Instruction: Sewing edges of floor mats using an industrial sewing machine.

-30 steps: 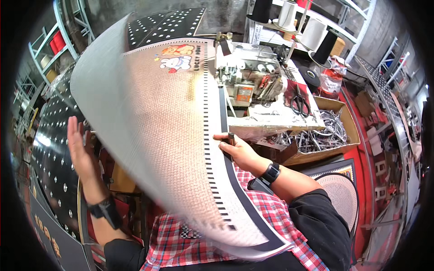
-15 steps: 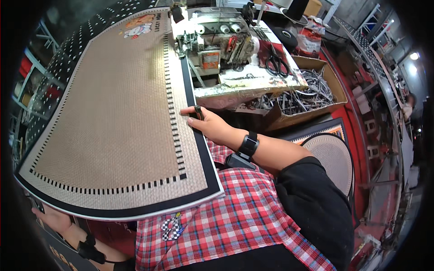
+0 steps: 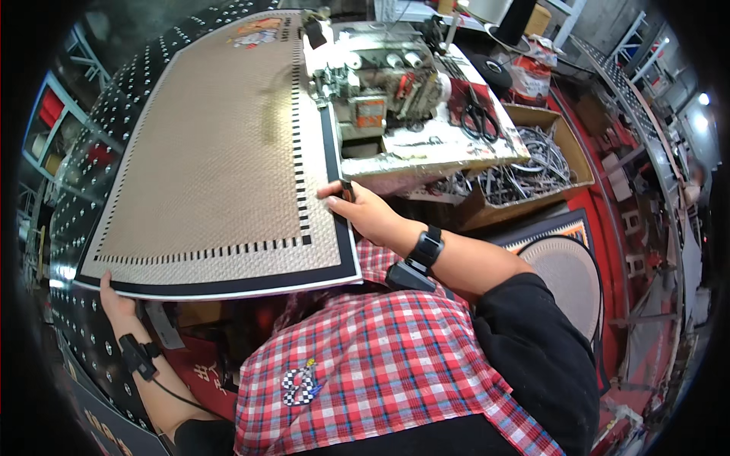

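Observation:
A large beige mat (image 3: 205,152) with a black border, a dashed black inner line and a cartoon print at its far end lies stretched away from me. Its far right edge passes at the head of a lit sewing machine (image 3: 388,83). My right hand (image 3: 369,213) grips the mat's right edge, one finger on top and the rest partly hidden at the rim. At the near left corner, my left hand (image 3: 118,304) holds the border, a fingertip showing above and other fingers hidden beneath. Both wrists wear black straps.
Right of the machine are black scissors (image 3: 479,114) and a cardboard box (image 3: 574,144) full of grey trimmings. A round mat (image 3: 563,281) leans at my right. Thread cones (image 3: 513,23) stand behind. A black surface with pale studs (image 3: 114,190) runs along the left.
My left hand has come up from below the mat to its near left corner. The mat's near edge has moved away from me, while my right hand keeps its hold.

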{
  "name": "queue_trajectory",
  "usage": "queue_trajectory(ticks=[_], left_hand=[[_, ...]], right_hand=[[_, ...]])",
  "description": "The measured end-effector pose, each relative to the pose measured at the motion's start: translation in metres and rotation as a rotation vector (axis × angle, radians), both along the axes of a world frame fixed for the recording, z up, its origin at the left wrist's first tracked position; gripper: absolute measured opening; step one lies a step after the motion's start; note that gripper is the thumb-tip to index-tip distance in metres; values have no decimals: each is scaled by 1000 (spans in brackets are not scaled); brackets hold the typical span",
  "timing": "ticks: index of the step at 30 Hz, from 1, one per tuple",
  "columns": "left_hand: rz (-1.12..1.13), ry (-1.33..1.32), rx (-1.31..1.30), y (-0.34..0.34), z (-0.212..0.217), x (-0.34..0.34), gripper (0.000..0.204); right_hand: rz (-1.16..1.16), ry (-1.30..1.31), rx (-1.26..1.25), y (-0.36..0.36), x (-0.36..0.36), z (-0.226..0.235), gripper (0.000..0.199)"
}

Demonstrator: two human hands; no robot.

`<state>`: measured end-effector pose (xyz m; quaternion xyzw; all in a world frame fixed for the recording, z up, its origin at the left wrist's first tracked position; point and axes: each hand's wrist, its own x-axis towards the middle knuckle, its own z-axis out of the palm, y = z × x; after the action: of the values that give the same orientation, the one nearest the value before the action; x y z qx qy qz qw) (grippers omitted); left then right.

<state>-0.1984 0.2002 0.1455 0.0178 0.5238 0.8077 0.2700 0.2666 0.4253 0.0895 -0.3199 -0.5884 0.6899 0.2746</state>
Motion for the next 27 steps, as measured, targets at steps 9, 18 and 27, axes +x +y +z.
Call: queue_trajectory(ticks=[9, 18, 27], left_hand=[[29, 103, -110, 75, 12, 4, 38], [-96, 479, -388, 142, -12, -65, 36], [-104, 1019, -918, 179, -21, -112, 56]], right_hand=[[-30, 141, -10, 22, -5, -5, 14], [-70, 249, -222, 40, 4, 4, 17], [-270, -224, 346, 69, 37, -12, 24]])
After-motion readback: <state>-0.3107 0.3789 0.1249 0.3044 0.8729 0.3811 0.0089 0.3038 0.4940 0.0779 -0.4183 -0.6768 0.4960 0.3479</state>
